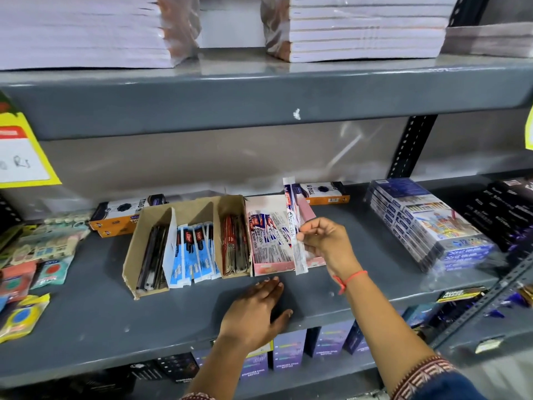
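Now, right hand (323,243): I see thumb and fingers pinching a slim glossy pen sachet (291,215), near-upright over the pink card box (274,268).
Left hand (256,310): flat, fingers straight, palm on smooth grey metal shelf (173,313).

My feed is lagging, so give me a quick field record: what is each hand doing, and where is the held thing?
right hand: pinches a pen packet
pen packet: slanted over the pink box, lower end past its front wall
pink box: holds more such packets
left hand: flat on the shelf, holding nothing
further left: cardboard box with black pens and blue packets
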A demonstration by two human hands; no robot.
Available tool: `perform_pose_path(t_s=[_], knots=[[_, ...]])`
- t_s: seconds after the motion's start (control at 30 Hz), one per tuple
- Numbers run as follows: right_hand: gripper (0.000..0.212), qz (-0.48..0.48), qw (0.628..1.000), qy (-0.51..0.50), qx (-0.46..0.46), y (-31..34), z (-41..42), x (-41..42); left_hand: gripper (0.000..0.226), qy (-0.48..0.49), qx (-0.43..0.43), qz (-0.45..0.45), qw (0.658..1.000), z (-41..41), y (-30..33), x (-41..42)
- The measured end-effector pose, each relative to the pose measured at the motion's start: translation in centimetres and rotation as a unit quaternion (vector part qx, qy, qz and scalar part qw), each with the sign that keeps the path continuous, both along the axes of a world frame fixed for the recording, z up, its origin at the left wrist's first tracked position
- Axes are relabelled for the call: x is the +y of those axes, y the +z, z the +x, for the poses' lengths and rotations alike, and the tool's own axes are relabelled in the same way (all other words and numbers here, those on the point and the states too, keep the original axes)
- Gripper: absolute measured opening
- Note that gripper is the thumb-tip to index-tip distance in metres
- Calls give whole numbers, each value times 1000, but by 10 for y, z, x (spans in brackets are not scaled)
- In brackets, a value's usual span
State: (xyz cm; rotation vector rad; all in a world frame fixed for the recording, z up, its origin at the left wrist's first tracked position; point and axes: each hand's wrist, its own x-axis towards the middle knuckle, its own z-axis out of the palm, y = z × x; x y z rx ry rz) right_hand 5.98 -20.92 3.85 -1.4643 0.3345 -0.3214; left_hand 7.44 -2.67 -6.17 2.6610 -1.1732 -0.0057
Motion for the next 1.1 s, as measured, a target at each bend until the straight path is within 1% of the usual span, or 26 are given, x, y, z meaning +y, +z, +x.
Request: perform_pose_path(t_s=[0.1, 0.2, 0.3, 0.37, 0.4, 0.47, 0.5, 0.63, 0.67, 0.7, 0.77, 0.8, 0.87, 0.9, 0.93, 0.97, 1.1], knots=[[32, 5, 1000, 2, 16, -1, 11, 7, 63, -2, 9, 8, 1000, 0, 2, 0], [34, -12, 999, -26, 41, 0, 30, 12, 62, -2, 21, 5, 1000, 0, 2, 0], [36, -93, 991, -39, 87, -4, 53, 16, 62, -10, 15, -9, 1000, -1, 3, 1], [37, -155, 979, -24, 134, -11, 66, 20, 60, -17, 7, -24, 1000, -3, 5, 0], [37, -180, 971, -11, 156, -15, 71, 23, 59, -22, -10, -37, 999, -4, 7, -1], [36, -221, 956, 8, 193, -25, 79, 27, 55, -26, -40, -68, 997, -5, 12, -2], [35, -235, 950, 13, 206, -29, 81, 28, 54, -28, -38, -78, 996, -6, 13, -1], [29, -275, 937, 19, 216, -34, 81, 27, 52, -56, -79, -41, 994, -8, 12, 0], [25, -310, 927, 5, 213, -32, 79, 24, 52, -51, -78, -41, 995, -9, 14, 0], [23, -366, 906, -11, 213, -30, 77, 19, 53, -44, -80, -43, 995, -9, 17, 0], [27, -486, 843, -33, 229, -26, 71, 10, 56, -32, -58, -50, 997, -9, 17, 1], [30, -535, 810, -33, 239, -26, 67, 5, 58, -31, -29, -52, 998, -8, 16, 0], [30, -607, 750, -5, 265, -28, 62, 1, 59, -31, -15, -62, 997, -6, 12, -1], [30, -626, 728, 10, 278, -30, 61, 0, 60, -29, -14, -59, 998, -6, 11, -1], [31, -633, 718, 19, 290, -32, 61, -1, 60, -26, -11, -53, 998, -6, 10, -1], [32, -630, 717, 23, 298, -33, 61, -1, 60, -24, -15, -51, 998, -6, 9, -1], [36, -619, 725, 1, 301, -33, 61, -3, 62, -24, -12, -26, 999, -2, 5, 0]])
